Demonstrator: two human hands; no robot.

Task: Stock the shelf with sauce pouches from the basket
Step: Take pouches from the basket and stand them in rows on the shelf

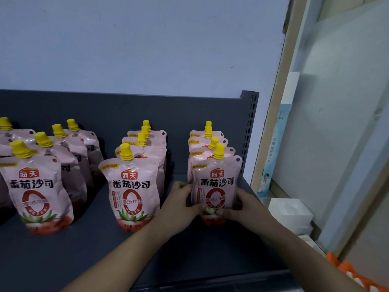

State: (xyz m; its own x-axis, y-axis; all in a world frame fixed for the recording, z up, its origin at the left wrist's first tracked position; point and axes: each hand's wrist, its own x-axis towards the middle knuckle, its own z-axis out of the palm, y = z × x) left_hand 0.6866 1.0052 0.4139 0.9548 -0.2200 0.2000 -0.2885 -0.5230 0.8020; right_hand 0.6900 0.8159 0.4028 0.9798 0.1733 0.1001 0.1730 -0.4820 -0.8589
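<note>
Pouch in hand: the front sauce pouch (216, 186) of the rightmost row stands upright on the shelf (63, 260), long axis vertical, yellow cap up, printed face toward me.
Where it lies from my hands: directly between them; my left hand (179, 204) is on its left edge, my right hand (245, 205) on its right edge and lower front, both equally near.
Left hand: fingers curled, pressing the pouch's left side; not wrapped fully around it.
Right hand: fingers curled around the lower right corner, thumb on the front near the base.
Relative to that pouch: three more pouches stand close behind it toward the shelf's back panel (126, 110); the middle row (134, 186) stands to its left with a gap between; the far-left rows (37, 186) are well apart.
Basket: only an orange rim (345, 268) shows, to the lower right of the pouch, past the shelf's edge.
Judgement: I am squaring this pouch into its row; letting go cleanly depends on it standing without leaning.
</note>
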